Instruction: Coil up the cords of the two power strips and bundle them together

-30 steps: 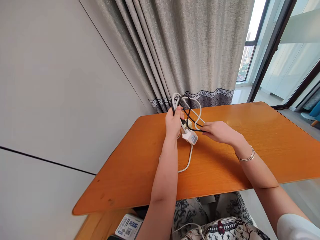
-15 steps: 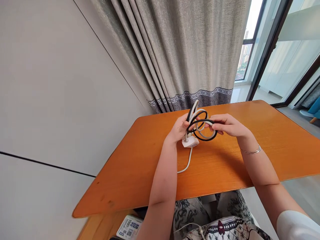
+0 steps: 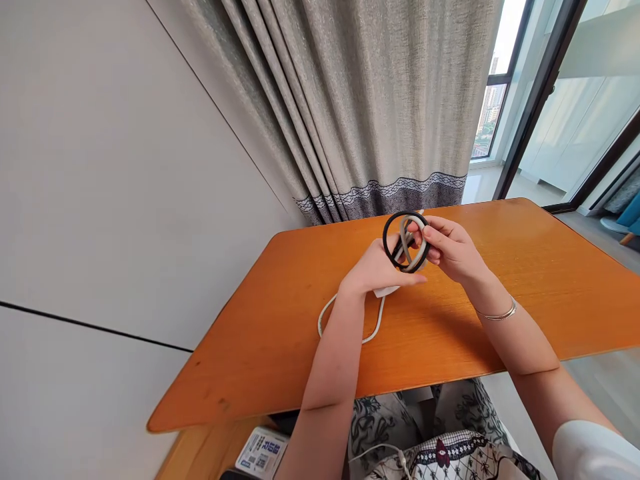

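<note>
Black and white cable loops (image 3: 406,243) are being pinched into a tight coil above the tabletop's (image 3: 525,293) far edge, the right hand (image 3: 453,250) gripping one side, the left hand (image 3: 383,270) bracing beneath, while white slack (image 3: 373,327) is trailing toward the near edge.

A small coil of black cable (image 3: 387,235) and white cable (image 3: 419,253), wound together into tight upright loops, is held above the tabletop (image 3: 525,293) near its far edge. A white adapter block (image 3: 387,291) hangs just under it, and a loose white cord (image 3: 345,320) trails toward the near edge.
</note>
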Demonstrator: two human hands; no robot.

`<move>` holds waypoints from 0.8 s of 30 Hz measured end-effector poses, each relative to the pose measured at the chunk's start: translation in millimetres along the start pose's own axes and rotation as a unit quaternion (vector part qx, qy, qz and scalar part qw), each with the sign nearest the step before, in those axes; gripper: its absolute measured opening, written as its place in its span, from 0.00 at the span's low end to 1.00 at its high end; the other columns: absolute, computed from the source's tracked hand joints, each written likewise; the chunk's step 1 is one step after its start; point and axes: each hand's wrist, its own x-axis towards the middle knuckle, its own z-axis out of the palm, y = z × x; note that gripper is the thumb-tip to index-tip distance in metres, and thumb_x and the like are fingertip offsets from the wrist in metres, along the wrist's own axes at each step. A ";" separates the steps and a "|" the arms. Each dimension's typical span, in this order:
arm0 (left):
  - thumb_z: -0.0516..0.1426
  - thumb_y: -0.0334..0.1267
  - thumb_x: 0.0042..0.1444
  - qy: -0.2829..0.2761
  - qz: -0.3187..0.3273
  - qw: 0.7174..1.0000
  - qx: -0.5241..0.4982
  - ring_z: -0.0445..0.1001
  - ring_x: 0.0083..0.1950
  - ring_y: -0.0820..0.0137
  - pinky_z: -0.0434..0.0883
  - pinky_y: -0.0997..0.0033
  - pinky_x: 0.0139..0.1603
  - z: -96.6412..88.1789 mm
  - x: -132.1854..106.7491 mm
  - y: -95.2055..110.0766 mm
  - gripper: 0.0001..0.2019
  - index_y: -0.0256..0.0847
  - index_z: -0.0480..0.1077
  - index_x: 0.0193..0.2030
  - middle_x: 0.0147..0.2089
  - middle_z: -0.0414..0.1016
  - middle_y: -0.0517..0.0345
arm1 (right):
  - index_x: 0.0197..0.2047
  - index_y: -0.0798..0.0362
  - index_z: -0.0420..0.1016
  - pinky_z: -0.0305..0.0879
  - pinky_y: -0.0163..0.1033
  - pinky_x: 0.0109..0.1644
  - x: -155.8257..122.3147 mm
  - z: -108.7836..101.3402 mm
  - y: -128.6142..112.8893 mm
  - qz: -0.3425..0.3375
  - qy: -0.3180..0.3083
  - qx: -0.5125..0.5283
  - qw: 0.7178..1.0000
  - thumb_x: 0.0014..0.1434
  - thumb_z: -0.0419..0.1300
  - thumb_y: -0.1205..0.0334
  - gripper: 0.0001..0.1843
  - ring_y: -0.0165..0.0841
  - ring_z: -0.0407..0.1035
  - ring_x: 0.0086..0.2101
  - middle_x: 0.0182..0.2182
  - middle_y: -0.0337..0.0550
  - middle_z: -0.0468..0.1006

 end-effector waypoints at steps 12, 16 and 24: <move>0.60 0.39 0.43 -0.047 -0.004 0.998 -0.047 0.66 0.28 0.73 0.65 0.74 0.29 7.5 6.5 -5.4 0.07 0.38 0.68 0.27 0.25 0.69 0.62 | 0.47 0.48 0.77 0.72 0.40 0.39 9.3 -16.8 12.7 -0.217 0.150 -0.391 0.882 0.62 0.62 0.46 0.17 0.34 0.69 0.37 0.44 0.47 0.74; 0.60 0.42 0.41 -0.069 -0.032 0.993 -0.092 0.67 0.26 0.72 0.66 0.73 0.26 5.2 8.8 -11.1 0.10 0.37 0.69 0.27 0.24 0.68 0.61 | 0.46 0.46 0.81 0.70 0.52 0.56 10.9 -25.1 18.7 -0.280 0.059 -0.485 0.826 0.69 0.53 0.52 0.16 0.41 0.72 0.47 0.45 0.50 0.77; 0.63 0.46 0.40 -0.062 -0.001 0.987 -0.146 0.64 0.25 0.74 0.64 0.74 0.26 -9.8 14.0 -24.6 0.14 0.37 0.69 0.26 0.23 0.67 0.62 | 0.70 0.46 0.61 0.57 0.63 0.70 11.5 -34.1 13.1 -0.278 -0.094 -0.575 0.764 0.63 0.56 0.61 0.32 0.48 0.53 0.69 0.64 0.51 0.67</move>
